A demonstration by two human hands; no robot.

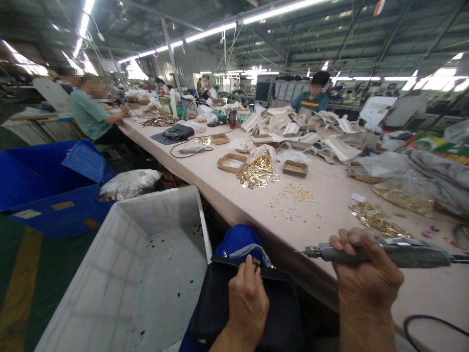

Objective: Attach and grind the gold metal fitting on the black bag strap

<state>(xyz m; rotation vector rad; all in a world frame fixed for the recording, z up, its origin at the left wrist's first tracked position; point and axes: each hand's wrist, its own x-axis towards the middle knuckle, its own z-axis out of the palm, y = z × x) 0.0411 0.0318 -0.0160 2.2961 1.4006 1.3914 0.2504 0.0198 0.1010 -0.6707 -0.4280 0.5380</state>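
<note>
Pale pink tabletop (pixel 330 215), long and crowded, stretching off toward the far end of the hall. On the floor beside it, white plastic crate (pixel 146 254), open-topped and kept close at hand; beyond that, blue bins (pixel 44 186). Two co-workers seated farther along, one in a green shirt (pixel 88 112), one in teal (pixel 313 100), well apart from the near hands. Down on the lap, below the table edge, black bag (pixel 278 313), propped upright, likely to keep its top rim facing up. Over that rim the left hand (pixel 247 305), closed and pinching beside a small gold fitting (pixel 256 262), seemingly to steady it. Above the table edge the right hand (pixel 366 276), clenched round a grey power driver (pixel 406 252), held level with the bit pointing left toward the bag. Mid-table, heap of gold hardware (pixel 258 171), loose screws (pixel 293 195) scattered nearer, cardboard tray (pixel 295 167) alongside, all in easy reach. Printed carton (pixel 436 144) at far right and tags on the bins: too blurred to read.
</note>
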